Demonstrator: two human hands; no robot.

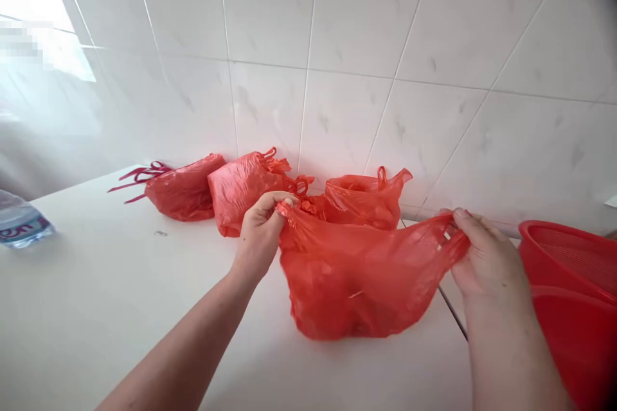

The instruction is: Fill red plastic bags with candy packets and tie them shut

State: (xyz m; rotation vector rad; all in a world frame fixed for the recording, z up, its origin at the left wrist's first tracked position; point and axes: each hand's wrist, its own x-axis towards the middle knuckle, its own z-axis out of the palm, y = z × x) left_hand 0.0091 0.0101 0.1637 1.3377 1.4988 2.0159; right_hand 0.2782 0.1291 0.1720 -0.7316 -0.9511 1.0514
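Note:
A thin red plastic bag (357, 276) is stretched between my two hands above the white tabletop. My left hand (264, 228) pinches its upper left corner between thumb and fingers. On the other side, my right hand (484, 247) grips the upper right corner near the handle. Something dark shows faintly through the plastic low in the bag, but I cannot make out what it is. Just behind, another red plastic bag (361, 199) rests against the wall, its handle loop sticking up.
Two bundled red bags, a lighter one (241, 189) and one with dark pink ties (186, 189), lie along the tiled wall (351, 26). A clear bottle (22, 221) lies at the left of the white table (120, 308). Red plastic basins (573, 308) stand at the right.

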